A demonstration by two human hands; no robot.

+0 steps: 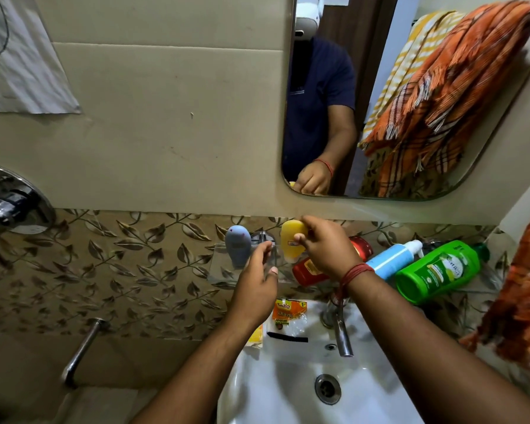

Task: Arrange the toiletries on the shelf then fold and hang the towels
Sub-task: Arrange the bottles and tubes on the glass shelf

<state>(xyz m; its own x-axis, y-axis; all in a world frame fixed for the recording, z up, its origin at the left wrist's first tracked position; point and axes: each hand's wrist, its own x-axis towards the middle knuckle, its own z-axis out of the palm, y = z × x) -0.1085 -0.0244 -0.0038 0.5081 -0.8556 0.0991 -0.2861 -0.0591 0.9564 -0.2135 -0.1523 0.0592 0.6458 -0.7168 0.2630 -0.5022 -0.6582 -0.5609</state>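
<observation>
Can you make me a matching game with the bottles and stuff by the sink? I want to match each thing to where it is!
Things:
1. yellow bottle
2. green bottle
3. grey bottle
4. scrub pad packet

Places:
A. lying on its side on the shelf
B. on the sink's rim
C. held in the right hand
D. standing on the shelf

Pairs: 1-C, 2-A, 3-D, 4-B

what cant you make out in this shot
- Red bottle: head view, its middle is hidden behind the right hand.
- Yellow bottle: label too small to read, partly covered by the right hand's fingers.
- Orange towel: cut off by the right edge and blurred.
- Glass shelf: see-through, its edges are hard to trace behind the left hand.
</observation>
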